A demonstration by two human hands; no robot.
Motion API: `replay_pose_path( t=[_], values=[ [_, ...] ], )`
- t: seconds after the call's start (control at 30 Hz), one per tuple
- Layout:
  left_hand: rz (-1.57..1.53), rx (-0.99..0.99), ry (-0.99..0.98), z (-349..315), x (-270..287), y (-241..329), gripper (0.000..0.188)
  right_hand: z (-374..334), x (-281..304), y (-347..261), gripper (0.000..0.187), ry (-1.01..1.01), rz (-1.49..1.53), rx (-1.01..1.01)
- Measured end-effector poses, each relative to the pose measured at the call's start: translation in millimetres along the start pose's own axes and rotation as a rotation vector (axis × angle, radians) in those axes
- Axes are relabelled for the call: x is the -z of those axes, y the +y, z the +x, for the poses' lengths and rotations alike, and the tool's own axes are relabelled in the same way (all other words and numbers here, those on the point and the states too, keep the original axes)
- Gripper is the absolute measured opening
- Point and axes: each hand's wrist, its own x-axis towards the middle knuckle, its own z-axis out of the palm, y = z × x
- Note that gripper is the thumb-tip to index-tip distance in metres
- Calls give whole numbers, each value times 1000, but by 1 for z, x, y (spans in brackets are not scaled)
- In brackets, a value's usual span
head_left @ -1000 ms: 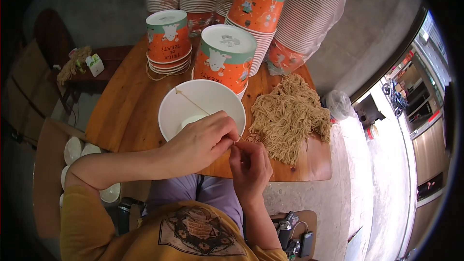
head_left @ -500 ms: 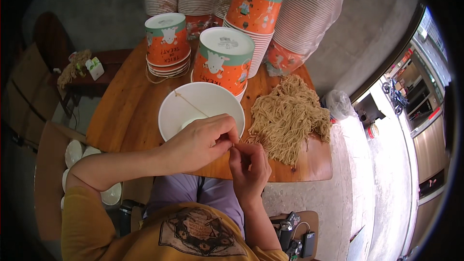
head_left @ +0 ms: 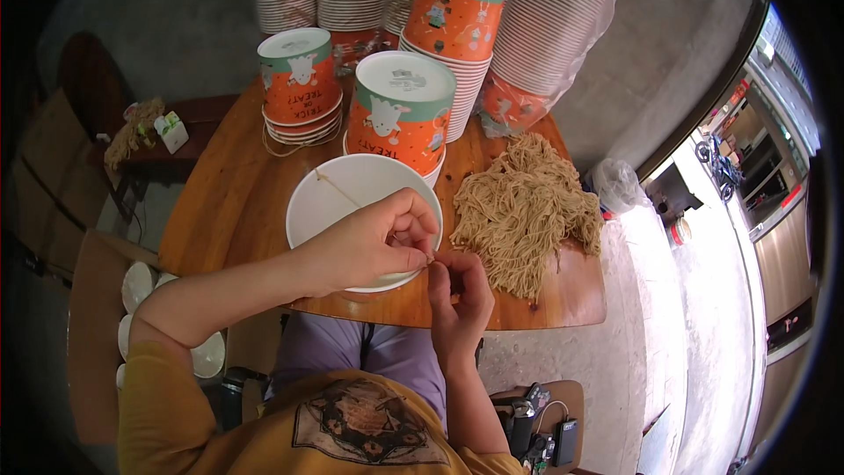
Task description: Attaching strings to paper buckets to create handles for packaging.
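Note:
A white-lined paper bucket [head_left: 309,211] stands with its mouth up at the near edge of the wooden table. From a hole on its far left rim a tan string [head_left: 338,187] runs across the mouth and passes under my left hand [head_left: 374,242]. My left hand reaches over the bucket, thumb and fingertips closed in a pinch. Close against those fingertips, at the right rim, my right hand [head_left: 462,290] pinches too. A small bit of string shows between them; the rest is hidden by the fingers.
A heap of cut tan strings [head_left: 523,211] lies to the right. Upturned orange-and-green buckets [head_left: 400,123] stand behind, with tall bagged stacks [head_left: 549,26] at the back. A cardboard box [head_left: 97,334] holding white buckets is at my lower left. A chair with electronic devices [head_left: 545,431] is at lower right.
My left hand has shifted slightly, its fingers lifting and curling more. My right hand has moved a little to the right; both still meet at the bucket's right rim.

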Motion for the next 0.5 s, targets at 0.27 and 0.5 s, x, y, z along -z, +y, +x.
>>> replay_pose_path(
  t=[0.27, 0.5],
  values=[
    [-56, 120, 59, -1, -4, 0, 36, 4, 8, 5, 21, 124, -256, 302],
    [-57, 70, 54, -1, -7, -2, 40, 15, 25, -1, 30, -18, -575, 662]
  ],
)
